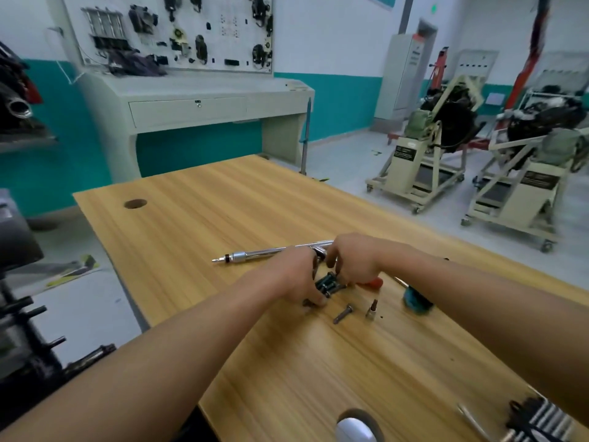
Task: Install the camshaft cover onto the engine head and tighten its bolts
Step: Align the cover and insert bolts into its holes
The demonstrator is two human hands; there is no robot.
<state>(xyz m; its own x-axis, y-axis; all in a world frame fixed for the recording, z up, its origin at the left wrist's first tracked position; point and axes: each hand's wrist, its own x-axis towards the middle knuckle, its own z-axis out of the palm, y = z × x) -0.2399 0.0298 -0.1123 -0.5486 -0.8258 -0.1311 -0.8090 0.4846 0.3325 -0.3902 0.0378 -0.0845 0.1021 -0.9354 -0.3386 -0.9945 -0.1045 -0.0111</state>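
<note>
Mid table [191,224]: bolts [328,283] bunched between left hand [296,279] and right hand [357,260], fingers of both on them, wrench [255,254] lying crosswise just behind. Loose bolt [343,313] and socket bit [371,309] sit side by side just in front, screwdriver [371,283] to the right under the right wrist. Console [197,106] stands behind the table, engine stands [424,167] back right.

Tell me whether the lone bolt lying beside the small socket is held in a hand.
No: the bolt lies loose on the table, apart from both the left hand and the right hand.
</note>
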